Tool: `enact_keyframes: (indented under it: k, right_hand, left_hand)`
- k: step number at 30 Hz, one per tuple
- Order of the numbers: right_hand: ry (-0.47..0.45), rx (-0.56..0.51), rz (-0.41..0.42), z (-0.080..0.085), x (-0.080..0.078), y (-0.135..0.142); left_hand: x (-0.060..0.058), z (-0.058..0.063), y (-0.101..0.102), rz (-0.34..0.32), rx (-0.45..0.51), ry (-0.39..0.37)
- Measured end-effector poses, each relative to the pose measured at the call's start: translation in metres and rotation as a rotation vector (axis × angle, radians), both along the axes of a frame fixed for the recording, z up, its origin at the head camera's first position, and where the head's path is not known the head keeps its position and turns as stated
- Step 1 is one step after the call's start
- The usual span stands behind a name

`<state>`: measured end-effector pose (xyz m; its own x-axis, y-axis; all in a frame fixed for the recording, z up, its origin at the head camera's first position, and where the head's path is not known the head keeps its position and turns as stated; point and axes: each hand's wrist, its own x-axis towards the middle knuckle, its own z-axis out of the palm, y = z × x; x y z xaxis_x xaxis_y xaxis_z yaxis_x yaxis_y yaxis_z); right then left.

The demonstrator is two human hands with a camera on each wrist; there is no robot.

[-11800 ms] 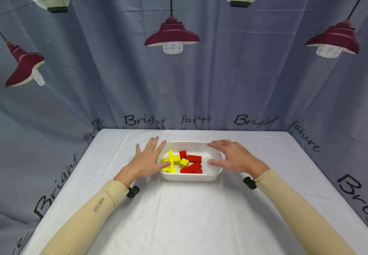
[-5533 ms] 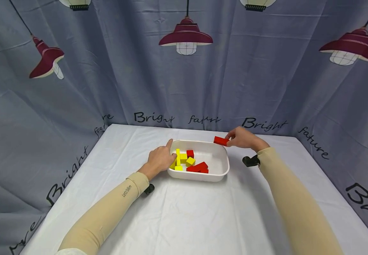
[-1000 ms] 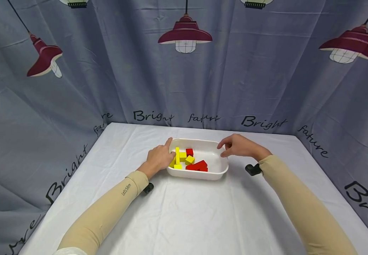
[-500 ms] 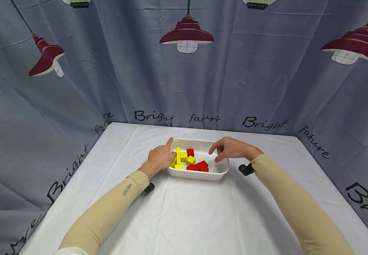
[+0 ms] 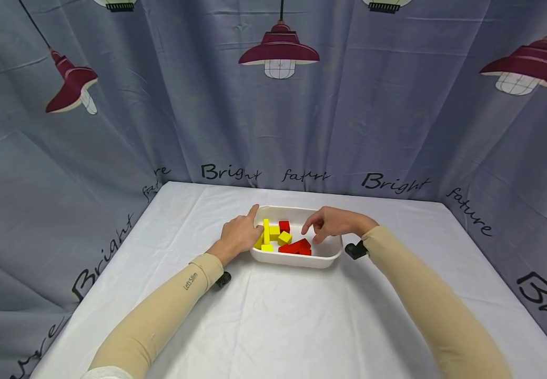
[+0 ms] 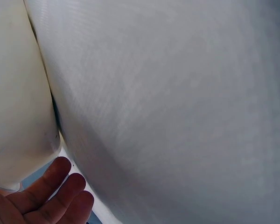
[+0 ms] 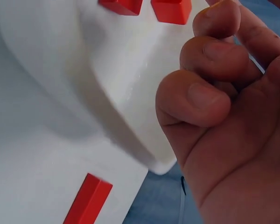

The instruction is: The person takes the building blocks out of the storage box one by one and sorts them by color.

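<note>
A white tray [image 5: 297, 261] holds several yellow blocks [image 5: 274, 233] at its left, a red cube [image 5: 284, 226] at the back and red blocks [image 5: 296, 247] near the front. My left hand [image 5: 237, 234] grips the tray's left end, thumb over the rim; in the left wrist view its fingers [image 6: 56, 196] lie by the outer wall. Over the tray's right half is my right hand [image 5: 334, 221], thumb and index finger apart with nothing between them, above the red blocks. Its other fingers are curled in the right wrist view. There a red block [image 7: 88, 199] lies outside the tray.
White cloth [image 5: 297, 316] covers the table. Behind it hangs a grey-blue curtain [image 5: 207, 131] printed with lamps and lettering. In the head view, the right arm's side hides the loose red block.
Earlier, my left hand took hold of the tray and my right hand lifted a red block out; that hand now holds nothing. Over the last second it moved left above the tray.
</note>
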<state>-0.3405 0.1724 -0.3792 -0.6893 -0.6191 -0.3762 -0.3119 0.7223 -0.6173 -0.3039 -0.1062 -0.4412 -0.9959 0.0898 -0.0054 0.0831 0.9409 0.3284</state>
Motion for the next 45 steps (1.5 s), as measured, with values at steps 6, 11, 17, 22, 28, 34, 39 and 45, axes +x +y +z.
enact_keyframes:
  k: [6,11,17,22,28,34,39,45]
  right_hand:
    - [-0.094,-0.013,0.014,-0.003,-0.003,-0.008]
    - [-0.163,-0.007,0.038,-0.007,-0.009,-0.012]
    - [-0.178,0.034,0.084,-0.011,-0.013,-0.017]
    - [-0.192,0.065,0.105,-0.013,-0.016,-0.021]
    - [-0.231,0.098,0.128,-0.019,-0.019,-0.023]
    - [-0.221,0.138,0.146,-0.022,-0.019,-0.027]
    - [-0.200,0.158,0.157,-0.022,-0.020,-0.029]
    - [-0.164,0.167,0.129,-0.021,-0.021,-0.029]
  left_hand:
    - [0.000,0.001,0.000,0.001,0.002,0.001]
    - [-0.002,-0.001,0.000,0.006,-0.001,-0.002]
    - [-0.002,0.000,-0.001,0.007,-0.003,0.002]
    - [-0.002,-0.001,-0.001,0.010,0.002,-0.004]
    - [-0.001,-0.002,0.000,0.010,0.004,-0.005]
    - [-0.002,-0.001,0.001,0.011,0.006,0.000]
    - [-0.002,-0.002,0.001,0.011,0.008,0.000]
    - [-0.001,-0.002,0.000,0.006,0.004,0.007]
